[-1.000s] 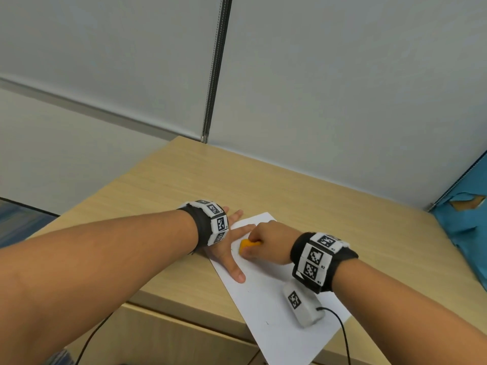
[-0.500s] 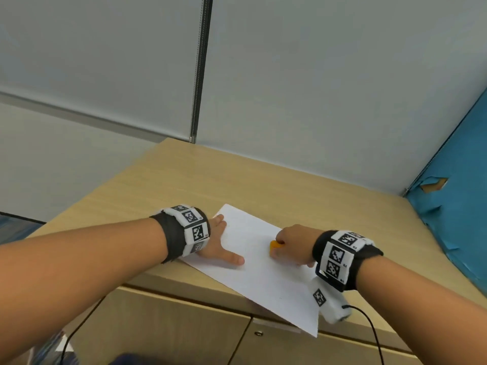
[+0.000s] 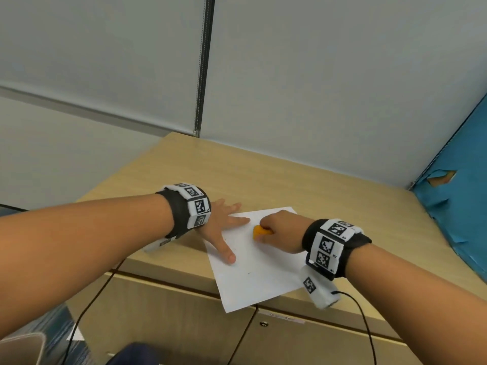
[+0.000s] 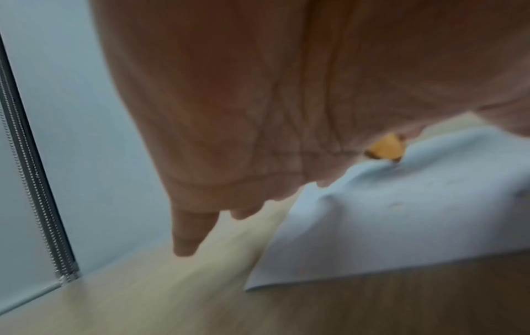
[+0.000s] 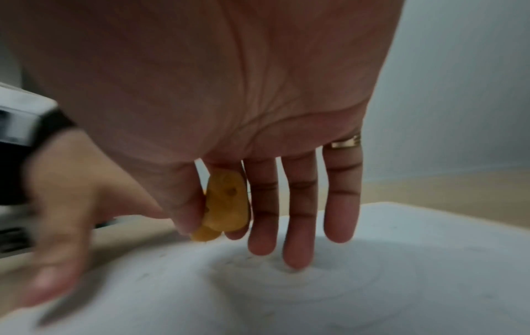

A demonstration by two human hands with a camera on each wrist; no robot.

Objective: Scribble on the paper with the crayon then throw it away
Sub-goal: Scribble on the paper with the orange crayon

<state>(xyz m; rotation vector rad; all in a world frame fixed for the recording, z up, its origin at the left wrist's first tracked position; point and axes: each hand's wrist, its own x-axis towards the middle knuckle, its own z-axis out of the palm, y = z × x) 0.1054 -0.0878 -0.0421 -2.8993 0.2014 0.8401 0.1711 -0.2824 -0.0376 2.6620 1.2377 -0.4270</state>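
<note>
A white sheet of paper [image 3: 259, 270] lies on the wooden cabinet top [image 3: 263, 180], its near corner hanging over the front edge. My left hand [image 3: 226, 227] lies flat with fingers spread on the sheet's left edge, pressing it down. My right hand [image 3: 279, 230] pinches a stubby orange crayon [image 3: 259, 232] between thumb and forefinger, tip on the paper. In the right wrist view the crayon [image 5: 226, 206] touches the paper [image 5: 373, 283], where faint curved marks show. The left wrist view shows the crayon [image 4: 385, 148] beyond my palm, on the paper [image 4: 401, 215].
A grey partition wall [image 3: 316, 88] with a metal seam strip [image 3: 204, 64] runs behind the cabinet. A blue torn panel [image 3: 458, 201] stands at the right. Cabinet doors [image 3: 303, 341] and hanging black cables [image 3: 366, 325] are below the front edge. A pale container's rim [image 3: 23, 346] shows bottom left.
The paper has turned on the cabinet top, and my left hand has shifted with it along its left edge. My right hand has moved the crayon across the sheet.
</note>
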